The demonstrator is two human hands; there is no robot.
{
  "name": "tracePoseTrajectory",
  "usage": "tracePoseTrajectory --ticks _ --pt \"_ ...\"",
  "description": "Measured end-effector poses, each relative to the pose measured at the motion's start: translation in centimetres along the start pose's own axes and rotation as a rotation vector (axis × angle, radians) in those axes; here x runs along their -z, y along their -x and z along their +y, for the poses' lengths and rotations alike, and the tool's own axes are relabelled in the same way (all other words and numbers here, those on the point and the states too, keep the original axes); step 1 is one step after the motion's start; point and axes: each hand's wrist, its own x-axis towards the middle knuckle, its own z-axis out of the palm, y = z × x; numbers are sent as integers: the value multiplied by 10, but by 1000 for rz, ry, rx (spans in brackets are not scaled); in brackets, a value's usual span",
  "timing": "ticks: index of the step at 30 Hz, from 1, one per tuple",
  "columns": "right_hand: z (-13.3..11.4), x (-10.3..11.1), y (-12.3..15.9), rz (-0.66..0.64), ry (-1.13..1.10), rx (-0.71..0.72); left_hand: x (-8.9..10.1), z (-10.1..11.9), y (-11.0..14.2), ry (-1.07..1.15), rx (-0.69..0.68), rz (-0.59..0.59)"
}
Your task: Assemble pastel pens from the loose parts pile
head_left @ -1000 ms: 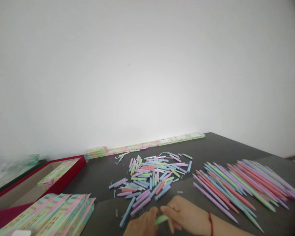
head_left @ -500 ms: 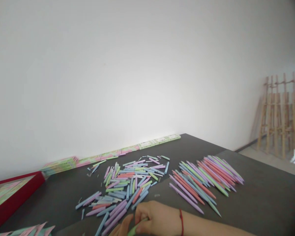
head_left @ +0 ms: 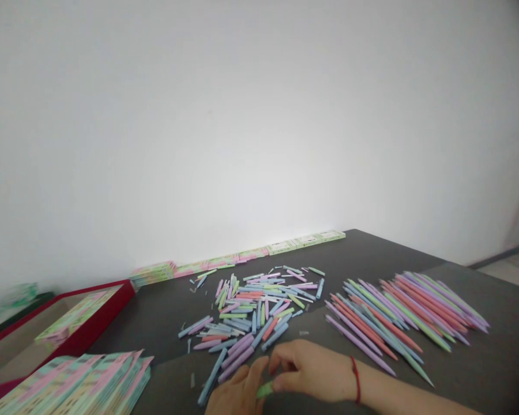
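At the bottom middle, my right hand, with a red cord at its wrist, pinches a light green pen part. My left hand is closed around the other end of that green piece, so much of it is hidden. Just beyond my hands lies a loose heap of pastel pen parts in blue, purple, green and coral. To the right, several long pointed pens are laid side by side in a slanting row.
An open red box with printed packs inside stands at the left. Fanned pastel packets lie in front of it. Flat printed boxes line the wall along the dark table. Small clear scraps are scattered near the heap.
The view has swung left, bringing in more of the red box and packets. My left hand shows more fully now, and both hands stay together at the green pen part.
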Motion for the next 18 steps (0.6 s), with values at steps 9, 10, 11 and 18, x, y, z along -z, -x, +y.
tracePoseTrajectory --ticks 9,10,11,18 --pt "-5 -1 2 -30 -96 -15 -3 -1 1 59 -47 49" --pt "-5 -1 2 -16 -104 -27 -2 -1 1 65 -48 52" --pt "-5 -2 2 -27 -122 -63 -1 -1 2 67 -48 53" --pt "-5 -3 2 -27 -57 -44 -2 1 4 62 -54 37"
